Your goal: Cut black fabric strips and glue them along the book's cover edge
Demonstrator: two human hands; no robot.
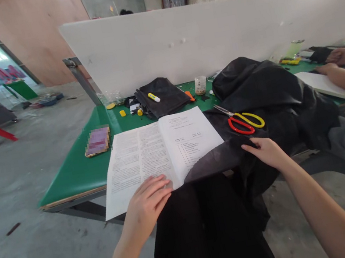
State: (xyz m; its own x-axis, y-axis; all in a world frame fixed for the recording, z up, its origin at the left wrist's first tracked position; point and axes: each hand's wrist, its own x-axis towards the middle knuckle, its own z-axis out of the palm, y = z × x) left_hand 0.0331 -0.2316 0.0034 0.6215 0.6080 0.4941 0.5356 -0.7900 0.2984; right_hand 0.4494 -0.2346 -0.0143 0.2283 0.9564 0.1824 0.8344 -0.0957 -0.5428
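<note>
An open book [150, 155] with printed pages lies at the front edge of the green table. My left hand [148, 200] rests flat on the lower part of its left page, fingers stretched out. Across the lower corner of the right page runs a dark, thin sheet of material [214, 160]. Its right end is pinched by my right hand [265, 151], between thumb and fingers. Just beyond that hand, scissors [241, 120] with one red and one yellow handle lie on black material, their blades pointing away to the left.
A big heap of black material [250, 75] covers the table's right side. Folded black pieces [163, 97] with a yellow-white cutter [154, 97] lie behind the book. A phone [97, 141] lies left, a clear cup [200, 85] stands near the white partition [177, 43]. A co-worker's hands [334, 62] are at right.
</note>
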